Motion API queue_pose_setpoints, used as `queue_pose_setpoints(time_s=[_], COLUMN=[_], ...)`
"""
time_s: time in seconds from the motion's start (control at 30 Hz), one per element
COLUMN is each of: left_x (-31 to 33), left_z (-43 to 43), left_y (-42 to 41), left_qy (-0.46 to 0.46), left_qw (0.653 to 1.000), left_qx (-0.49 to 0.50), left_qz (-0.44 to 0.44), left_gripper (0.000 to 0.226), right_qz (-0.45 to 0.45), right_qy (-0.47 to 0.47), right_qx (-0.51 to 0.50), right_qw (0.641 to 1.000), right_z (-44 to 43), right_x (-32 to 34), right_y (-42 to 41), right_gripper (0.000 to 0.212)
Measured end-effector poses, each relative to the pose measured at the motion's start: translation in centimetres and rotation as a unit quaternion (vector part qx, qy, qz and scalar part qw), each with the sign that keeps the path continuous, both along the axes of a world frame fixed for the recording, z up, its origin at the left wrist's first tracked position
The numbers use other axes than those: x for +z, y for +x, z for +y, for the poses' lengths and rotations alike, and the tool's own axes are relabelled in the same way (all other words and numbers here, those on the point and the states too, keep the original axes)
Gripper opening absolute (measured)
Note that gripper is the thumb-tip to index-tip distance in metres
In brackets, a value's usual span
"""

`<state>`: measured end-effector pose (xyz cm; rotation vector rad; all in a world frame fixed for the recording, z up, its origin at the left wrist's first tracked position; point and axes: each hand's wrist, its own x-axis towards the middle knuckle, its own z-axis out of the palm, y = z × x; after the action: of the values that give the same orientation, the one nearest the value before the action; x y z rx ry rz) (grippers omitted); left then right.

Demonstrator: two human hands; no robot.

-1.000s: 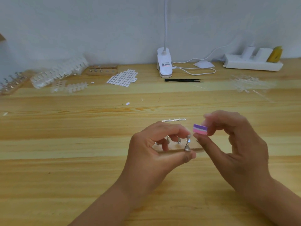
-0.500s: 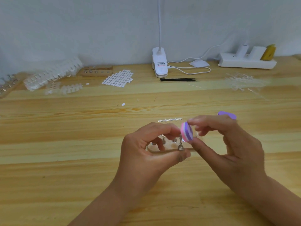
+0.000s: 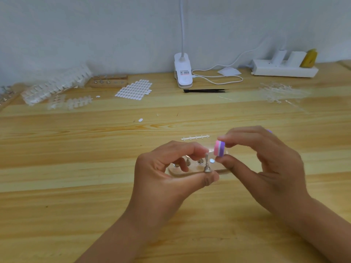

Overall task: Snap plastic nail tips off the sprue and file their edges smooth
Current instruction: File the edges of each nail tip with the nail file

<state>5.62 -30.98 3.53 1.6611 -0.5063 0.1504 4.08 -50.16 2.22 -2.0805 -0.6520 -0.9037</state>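
Pink-and-purple layered foam file block (image 3: 219, 151) is pinched in the right hand (image 3: 269, 168), index tip on top, thumb underneath, other fingers loosely curled behind. The forearm enters from lower right. The block's pink face is just beside the top of a small silver metal peg stand (image 3: 207, 165). Left hand (image 3: 167, 177) grips the peg upright, thumb under its base, index curled over its top. Any nail tip there is too blurred to tell. A flat holder board (image 3: 179, 172) with more pegs lies on the light wooden table (image 3: 76, 186) under both hands. A thin clear plastic sprue strip (image 3: 195, 138) lies flat just beyond the fingers. Clear nail-tip sprues (image 3: 55, 88) are heaped far left.
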Motion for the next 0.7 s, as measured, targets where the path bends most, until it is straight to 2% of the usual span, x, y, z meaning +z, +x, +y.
queue_pose_setpoints(time_s=[0.1, 0.2, 0.3, 0.37, 0.47, 0.6, 0.7], left_x=[0.2, 0.2, 0.2, 0.1, -0.2, -0.1, -0.2], left_z=[-0.2, 0.0, -0.2, -0.3, 0.0, -0.4, -0.1], left_y=[-0.1, 0.0, -0.1, -0.1, 0.2, 0.1, 0.1], left_qy=[0.007, -0.013, 0.011, 0.032, 0.015, 0.014, -0.006], left_qw=[1.0, 1.0, 1.0, 0.999, 1.0, 1.0, 1.0], left_qx=[-0.014, -0.016, -0.015, -0.01, 0.0, -0.019, -0.022], left_qz=[-0.01, 0.0, -0.013, -0.021, 0.008, -0.017, -0.002], left_gripper=[0.033, 0.034, 0.032, 0.031, 0.032, 0.031, 0.032], right_qz=[-0.036, 0.0, -0.049, -0.069, -0.031, -0.07, -0.02], right_qy=[-0.021, -0.022, -0.002, -0.043, -0.058, -0.041, -0.056], right_qx=[0.007, 0.001, 0.026, 0.022, -0.001, 0.007, -0.018], right_qw=[0.999, 1.0, 0.998, 0.996, 0.998, 0.997, 0.998], right_z=[0.2, -0.3, 0.2, 0.2, -0.3, 0.2, -0.3], right_x=[-0.3, -0.6, -0.3, -0.6, -0.9, -0.5, -1.0], right_y=[-0.3, 0.1, -0.2, -0.3, 0.3, 0.1, 0.4], right_gripper=[0.026, 0.024, 0.023, 0.024, 0.026, 0.023, 0.024])
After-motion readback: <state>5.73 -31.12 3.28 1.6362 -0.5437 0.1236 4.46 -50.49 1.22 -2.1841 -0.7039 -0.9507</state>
